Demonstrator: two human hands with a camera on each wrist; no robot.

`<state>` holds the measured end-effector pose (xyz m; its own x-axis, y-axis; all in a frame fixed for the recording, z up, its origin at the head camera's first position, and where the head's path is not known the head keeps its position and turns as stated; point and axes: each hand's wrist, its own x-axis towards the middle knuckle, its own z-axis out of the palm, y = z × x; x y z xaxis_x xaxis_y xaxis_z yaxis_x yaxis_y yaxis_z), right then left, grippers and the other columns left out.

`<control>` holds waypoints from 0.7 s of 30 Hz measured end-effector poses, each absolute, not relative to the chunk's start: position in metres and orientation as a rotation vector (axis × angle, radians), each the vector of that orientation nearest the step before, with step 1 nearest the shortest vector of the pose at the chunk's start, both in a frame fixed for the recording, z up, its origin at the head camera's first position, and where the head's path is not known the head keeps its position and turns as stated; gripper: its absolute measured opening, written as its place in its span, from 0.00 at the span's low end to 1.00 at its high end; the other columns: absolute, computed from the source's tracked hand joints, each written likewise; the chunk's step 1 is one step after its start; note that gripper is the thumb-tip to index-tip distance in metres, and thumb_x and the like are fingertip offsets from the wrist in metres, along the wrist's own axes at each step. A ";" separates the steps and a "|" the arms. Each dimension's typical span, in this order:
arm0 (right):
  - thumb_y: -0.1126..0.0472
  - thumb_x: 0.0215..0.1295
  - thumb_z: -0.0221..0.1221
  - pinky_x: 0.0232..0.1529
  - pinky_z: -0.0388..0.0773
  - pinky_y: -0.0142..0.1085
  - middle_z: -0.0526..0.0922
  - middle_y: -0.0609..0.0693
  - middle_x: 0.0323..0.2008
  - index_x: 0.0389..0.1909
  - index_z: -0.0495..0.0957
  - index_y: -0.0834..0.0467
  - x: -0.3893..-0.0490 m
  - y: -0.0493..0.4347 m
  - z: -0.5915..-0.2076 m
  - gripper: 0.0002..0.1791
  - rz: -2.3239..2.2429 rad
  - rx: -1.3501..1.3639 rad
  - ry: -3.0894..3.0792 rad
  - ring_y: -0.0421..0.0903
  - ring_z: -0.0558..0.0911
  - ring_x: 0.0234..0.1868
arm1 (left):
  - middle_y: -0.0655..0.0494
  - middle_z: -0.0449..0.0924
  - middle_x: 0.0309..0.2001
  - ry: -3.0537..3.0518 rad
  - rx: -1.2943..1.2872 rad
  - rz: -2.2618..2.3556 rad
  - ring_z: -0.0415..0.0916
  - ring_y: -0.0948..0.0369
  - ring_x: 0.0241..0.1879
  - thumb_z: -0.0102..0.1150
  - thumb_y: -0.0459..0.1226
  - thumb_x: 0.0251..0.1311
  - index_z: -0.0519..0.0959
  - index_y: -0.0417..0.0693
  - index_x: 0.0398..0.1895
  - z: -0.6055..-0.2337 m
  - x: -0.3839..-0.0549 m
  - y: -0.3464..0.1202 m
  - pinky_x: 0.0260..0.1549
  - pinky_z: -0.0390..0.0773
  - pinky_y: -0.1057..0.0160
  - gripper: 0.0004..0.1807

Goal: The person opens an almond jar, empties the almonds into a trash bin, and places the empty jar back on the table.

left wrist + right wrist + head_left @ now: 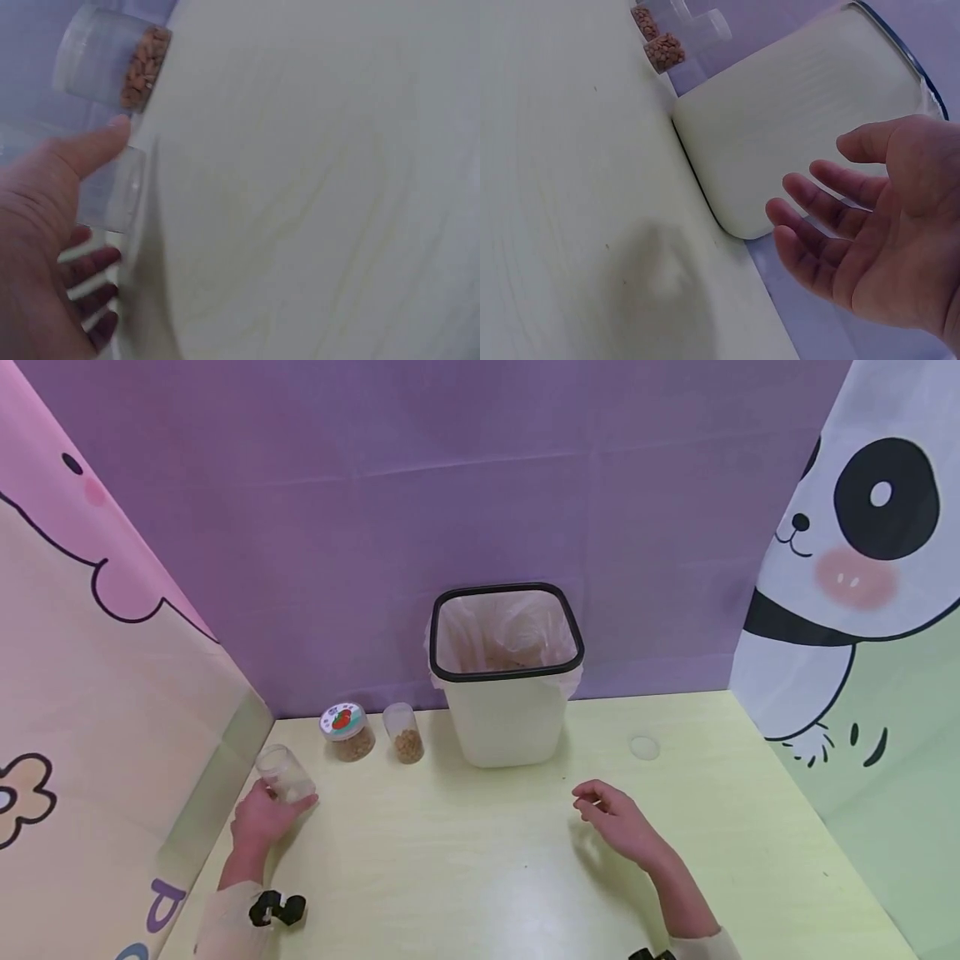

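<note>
At the table's left side my left hand [262, 817] holds an empty-looking clear plastic cup [287, 774] low down, thumb on one side. In the left wrist view the thumb lies across the cup [112, 191] and the other fingers are spread loosely. My right hand [617, 820] hovers above the table with relaxed, slightly bent fingers, in front of and right of the white bin; nothing is in it. Behind the left hand stand a lidded jar [349, 733] with a red picture on its lid and a clear cup [405, 737] partly filled with small brown pieces.
A white waste bin [510, 727] with a black rim and clear liner stands at the back middle. A clear round disc [644, 747], perhaps a lid, lies on the pale table [450, 860] right of it. Printed curtains enclose the back and both sides.
</note>
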<state>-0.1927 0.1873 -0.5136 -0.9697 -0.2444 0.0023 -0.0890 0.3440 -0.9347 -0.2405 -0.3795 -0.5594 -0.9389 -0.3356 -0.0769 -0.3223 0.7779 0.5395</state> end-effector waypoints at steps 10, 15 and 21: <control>0.63 0.70 0.55 0.40 0.77 0.37 0.79 0.59 0.44 0.49 0.76 0.60 -0.186 0.181 -0.509 0.10 -1.742 -0.314 2.480 0.59 0.80 0.43 | 0.18 0.52 0.60 -3.209 0.401 -0.747 0.48 0.20 0.56 0.61 0.65 0.51 0.58 0.27 0.65 -0.541 -0.200 -0.367 0.45 0.57 0.24 0.56; 0.64 0.70 0.56 0.40 0.77 0.37 0.79 0.59 0.44 0.49 0.77 0.58 -0.186 0.177 -0.512 0.09 -1.726 -0.312 2.492 0.59 0.80 0.43 | 0.21 0.62 0.58 -3.162 0.300 -0.761 0.60 0.23 0.54 0.60 0.59 0.57 0.64 0.27 0.62 -0.535 -0.188 -0.353 0.46 0.65 0.31 0.46; 0.63 0.70 0.56 0.39 0.77 0.37 0.80 0.59 0.44 0.49 0.77 0.57 -0.184 0.174 -0.511 0.09 -1.714 -0.334 2.503 0.59 0.80 0.43 | 0.26 0.65 0.61 -3.028 0.286 -1.073 0.65 0.32 0.59 0.59 0.50 0.64 0.66 0.30 0.62 -0.537 -0.185 -0.322 0.50 0.70 0.39 0.35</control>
<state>-0.1837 0.1742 -0.5111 -0.9720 -0.2299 0.0490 -0.1288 0.3466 -0.9291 -0.1853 -0.3224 -0.5368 -0.9808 -0.1385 -0.1372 -0.1940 0.7632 0.6163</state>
